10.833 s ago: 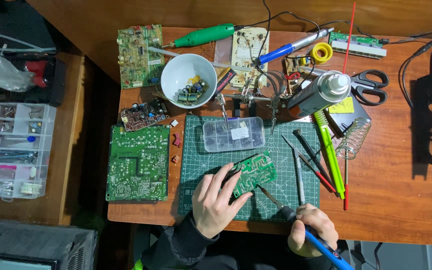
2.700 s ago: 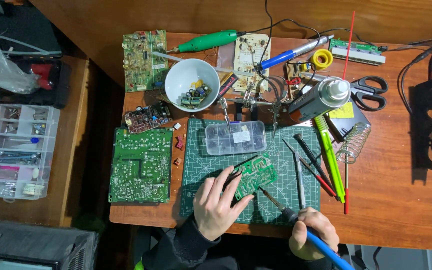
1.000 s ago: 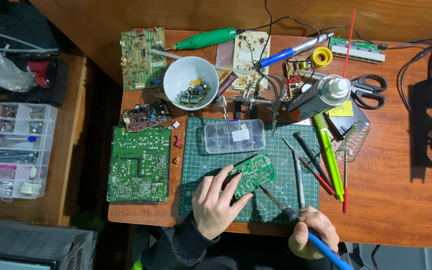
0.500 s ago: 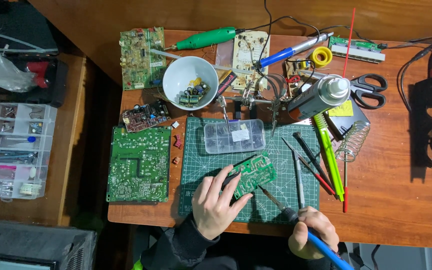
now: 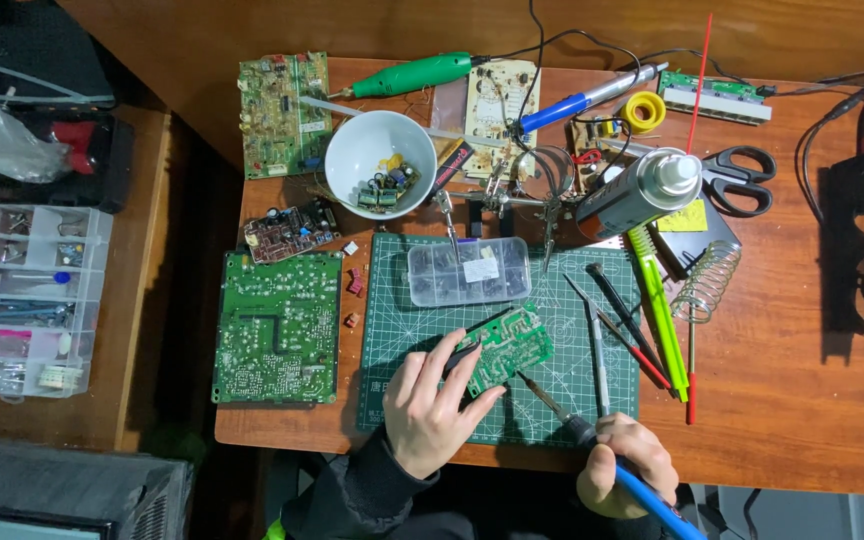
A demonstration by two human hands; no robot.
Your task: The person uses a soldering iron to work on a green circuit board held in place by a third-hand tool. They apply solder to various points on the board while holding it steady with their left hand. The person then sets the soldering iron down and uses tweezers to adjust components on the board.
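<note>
A small green circuit board (image 5: 508, 347) lies tilted on the dark green cutting mat (image 5: 402, 320). My left hand (image 5: 434, 404) rests on the mat and pinches the board's near left edge, with a dark part under its fingertips. My right hand (image 5: 624, 470) grips the blue handle of a soldering iron (image 5: 592, 440) near the table's front edge. The iron's metal tip points up and left, touching or just short of the board's lower right corner.
A clear parts box (image 5: 468, 271) sits at the mat's top. A large green board (image 5: 278, 327) lies left of the mat. A white bowl (image 5: 380, 150), helping-hands clamps (image 5: 512, 190), a spray can (image 5: 640, 194), scissors (image 5: 742, 180), screwdrivers (image 5: 622, 320) and a coil stand (image 5: 704, 282) crowd the table.
Almost nothing differs. Both hands keep their hold on the board and the iron; the view has only shifted slightly.
</note>
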